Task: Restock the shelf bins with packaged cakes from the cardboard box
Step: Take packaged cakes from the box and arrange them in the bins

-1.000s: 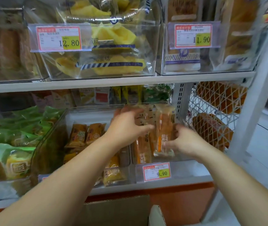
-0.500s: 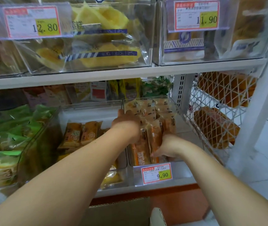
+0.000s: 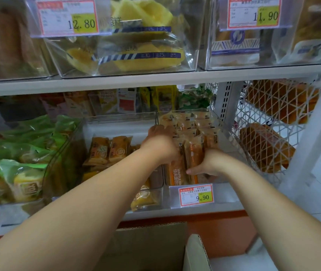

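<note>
Both your hands are in the clear bin (image 3: 224,194) at the right end of the lower shelf (image 3: 194,212), the one with the 9.90 tag (image 3: 195,195) on its front. The cakes (image 3: 204,141), in orange wrappers, stand on edge in a row that runs from the bin's front to its back. Your right hand (image 3: 209,165) grips the front packs from the right, its fingers (image 3: 192,171) curled across their lower front. Your left hand (image 3: 159,142) lies against the row's left side, its back toward you, reaching toward the bin's rear. Its fingers are mostly hidden, so you cannot tell whether they are straight or curled. The box (image 3: 152,245) sits below your arms, in front of the shelf, with a flap up at its right; its inside is out of view. The next bin (image 3: 116,118) to the left holds a few brown packs (image 3: 101,151).
</note>
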Demonstrator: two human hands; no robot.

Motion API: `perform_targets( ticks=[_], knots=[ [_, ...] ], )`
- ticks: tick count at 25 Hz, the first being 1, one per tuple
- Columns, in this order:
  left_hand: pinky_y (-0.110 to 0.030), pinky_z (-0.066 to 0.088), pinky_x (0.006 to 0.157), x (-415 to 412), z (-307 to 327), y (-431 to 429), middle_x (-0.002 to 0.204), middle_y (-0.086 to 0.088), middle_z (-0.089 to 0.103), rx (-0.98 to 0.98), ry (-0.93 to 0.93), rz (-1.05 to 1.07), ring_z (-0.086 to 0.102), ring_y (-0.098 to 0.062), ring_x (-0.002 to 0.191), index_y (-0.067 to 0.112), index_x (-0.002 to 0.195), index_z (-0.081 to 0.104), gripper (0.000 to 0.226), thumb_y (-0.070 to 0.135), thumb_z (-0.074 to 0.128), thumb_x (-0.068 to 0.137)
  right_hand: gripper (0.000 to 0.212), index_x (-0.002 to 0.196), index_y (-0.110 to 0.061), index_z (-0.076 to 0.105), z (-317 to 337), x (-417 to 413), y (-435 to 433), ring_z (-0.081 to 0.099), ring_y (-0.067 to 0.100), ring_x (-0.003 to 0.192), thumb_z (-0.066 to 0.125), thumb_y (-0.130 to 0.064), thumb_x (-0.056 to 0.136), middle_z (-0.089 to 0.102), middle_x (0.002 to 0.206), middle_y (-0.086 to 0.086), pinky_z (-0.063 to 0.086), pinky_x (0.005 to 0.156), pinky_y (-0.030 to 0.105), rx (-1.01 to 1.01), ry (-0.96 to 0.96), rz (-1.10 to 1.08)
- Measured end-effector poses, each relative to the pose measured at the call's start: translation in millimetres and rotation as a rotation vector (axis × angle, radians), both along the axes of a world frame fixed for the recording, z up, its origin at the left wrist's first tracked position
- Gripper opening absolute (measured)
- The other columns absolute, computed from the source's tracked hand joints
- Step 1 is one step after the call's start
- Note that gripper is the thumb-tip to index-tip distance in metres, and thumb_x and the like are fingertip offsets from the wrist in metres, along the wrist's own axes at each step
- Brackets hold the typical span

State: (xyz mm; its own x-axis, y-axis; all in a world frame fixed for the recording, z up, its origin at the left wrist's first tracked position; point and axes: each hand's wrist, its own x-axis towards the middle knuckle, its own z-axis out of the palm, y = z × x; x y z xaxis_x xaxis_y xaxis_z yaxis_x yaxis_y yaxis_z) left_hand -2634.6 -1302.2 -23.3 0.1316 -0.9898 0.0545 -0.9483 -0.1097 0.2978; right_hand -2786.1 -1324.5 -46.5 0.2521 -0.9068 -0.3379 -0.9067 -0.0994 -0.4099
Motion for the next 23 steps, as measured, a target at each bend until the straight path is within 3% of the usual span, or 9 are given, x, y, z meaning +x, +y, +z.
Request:
perform_targets(
  ticks=[3,6,8,11,13,17,21,23],
  knots=[
    [-0.036,0.049,0.098,6,5,38,0.137,-0.004,0.052,-0.298,0.158,-0.059,0.051,-0.022,0.122,0.022,0.138,0.049,0.056,0.030,0.066,0.085,0.035,0.096,-0.013,0.063,30,-11,14,0.058,0.017,0.076,0.073,-0.043,0.081,0.067,0.095,0.005,0.046,0.069,0.029,-0.115,0.081,0.018],
    [-0.025,0.044,0.094,22,5,107,0.125,0.004,0.057,-0.583,0.088,-0.171,0.052,-0.012,0.116,0.024,0.129,0.055,0.037,0.028,0.058,0.092,0.045,0.081,-0.003,0.067,57,-12,46,0.064,0.022,0.065,0.071,-0.048,0.081,0.069,0.073,0.008,0.052,0.063,0.031,-0.347,0.068,0.008],
    [-0.022,0.047,0.084,43,-17,156,0.110,0.008,0.062,-0.573,0.047,-0.313,0.056,-0.009,0.103,0.024,0.117,0.061,0.028,0.027,0.054,0.091,0.039,0.080,-0.005,0.069,64,-2,80,0.070,0.022,0.059,0.069,-0.044,0.084,0.071,0.066,0.009,0.059,0.060,0.035,-0.239,-0.035,0.109],
    [-0.026,0.050,0.077,85,-94,219,0.102,0.012,0.065,-0.288,0.019,-0.329,0.060,-0.009,0.097,0.029,0.110,0.062,0.027,0.032,0.049,0.087,0.019,0.094,-0.015,0.067,28,33,137,0.073,0.016,0.067,0.062,-0.033,0.092,0.074,0.078,0.003,0.061,0.064,0.033,0.194,0.099,0.455],
    [-0.029,0.050,0.084,111,-152,247,0.109,0.012,0.064,-0.016,0.023,-0.248,0.060,-0.011,0.106,0.032,0.114,0.061,0.027,0.031,0.051,0.089,0.020,0.107,-0.018,0.067,-31,63,159,0.072,0.017,0.077,0.057,-0.028,0.094,0.073,0.096,0.001,0.060,0.072,0.031,0.312,0.305,0.665],
    [-0.030,0.043,0.096,144,-242,283,0.128,0.000,0.055,0.390,0.042,-0.116,0.051,-0.020,0.123,0.028,0.131,0.052,0.037,0.030,0.050,0.094,0.039,0.130,-0.018,0.058,-170,107,177,0.063,0.025,0.106,0.049,-0.013,0.093,0.062,0.128,0.005,0.051,0.090,0.029,0.345,0.467,0.751],
    [-0.029,0.040,0.103,140,-293,308,0.141,-0.004,0.048,0.565,0.176,-0.093,0.046,-0.023,0.130,0.024,0.141,0.044,0.049,0.035,0.053,0.094,0.040,0.135,-0.016,0.053,-268,98,199,0.053,0.022,0.104,0.044,-0.010,0.095,0.056,0.131,0.010,0.044,0.078,0.030,0.349,0.615,0.776],
    [-0.029,0.037,0.106,129,-310,314,0.147,-0.002,0.043,0.624,0.232,-0.104,0.042,-0.021,0.134,0.025,0.147,0.037,0.061,0.043,0.058,0.092,0.043,0.138,-0.019,0.049,-298,82,212,0.039,0.028,0.127,0.045,-0.017,0.096,0.045,0.139,0.009,0.035,0.098,0.035,0.286,0.752,0.826]
  ],
)
